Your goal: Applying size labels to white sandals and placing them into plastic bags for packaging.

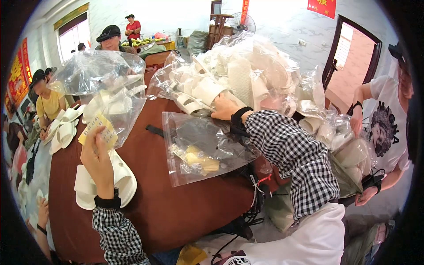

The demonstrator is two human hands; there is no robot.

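Observation:
My left hand is raised over the table's left side, pinching a yellow sheet of small stickers. Just below it, white slippers lie on the reddish-brown table. Beyond the sheet stands a clear plastic bag with white slippers inside. My right hand reaches to the near edge of a big heap of bagged white slippers. Its fingers close on a white slipper there; the fingertips are partly hidden. A clear zip bag holding yellow sticker pieces lies between my arms.
At the right, a person in a white T-shirt handles bagged slippers. Across the table sits a person in a black cap. More slippers lie at the left, near a person in yellow. Black cords hang at the near edge.

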